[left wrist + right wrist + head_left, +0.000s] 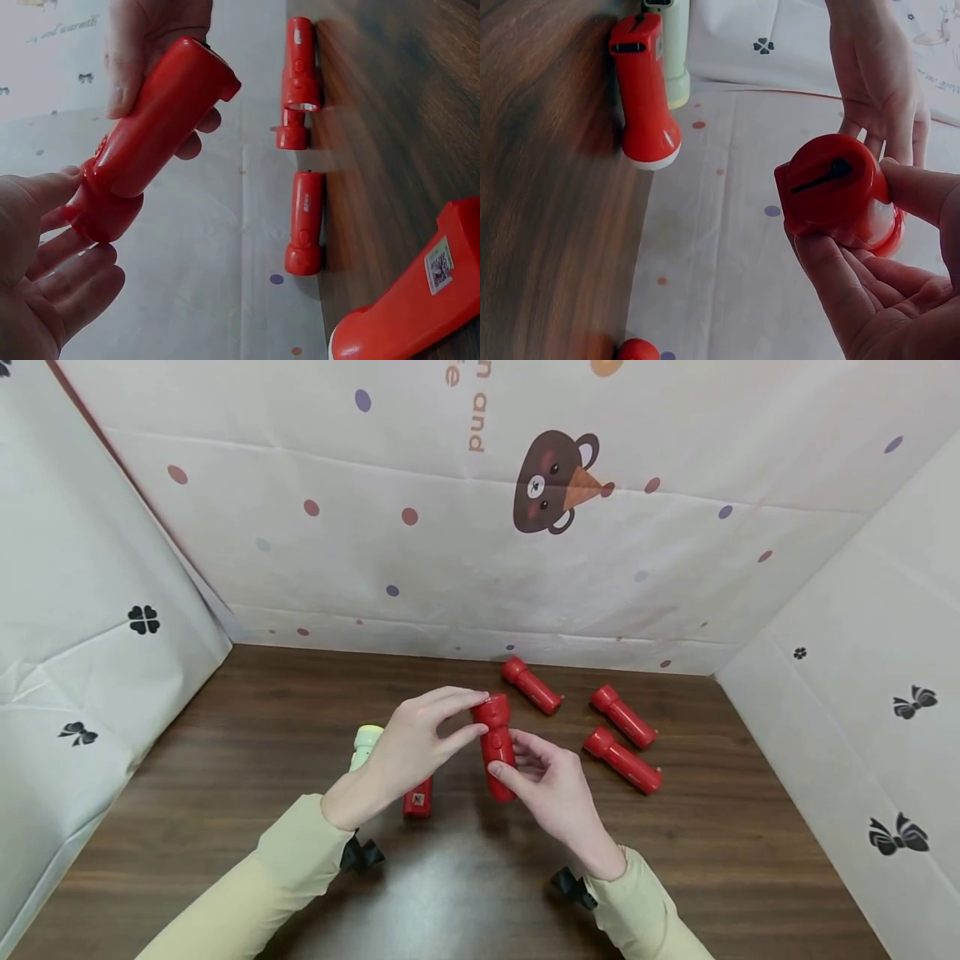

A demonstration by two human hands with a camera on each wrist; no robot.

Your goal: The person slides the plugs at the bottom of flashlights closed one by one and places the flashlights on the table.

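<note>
The grip of the right hand [557, 792] is curled round a red flashlight [498, 747] above the counter [457, 893]; the left hand [408, 739] pinches its wide end, partly hiding a stickered red light [417, 810] and a green light [367, 740]. Three red lights [536, 688] [624, 718] [624, 762] lie farther back.

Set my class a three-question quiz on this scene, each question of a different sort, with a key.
1. In the head view, how many red flashlights lie to the right of the raised red flashlight?
2. Fill in: the ____ grip holds the raised red flashlight's body, and the other touches its head.
3. One flashlight is not red. Is it (a) blue, (b) pale green or (c) black?

Key:
1. Three.
2. Right: the right grip holds the body; the left grip touches the head.
3. b, the pale green flashlight.
</note>
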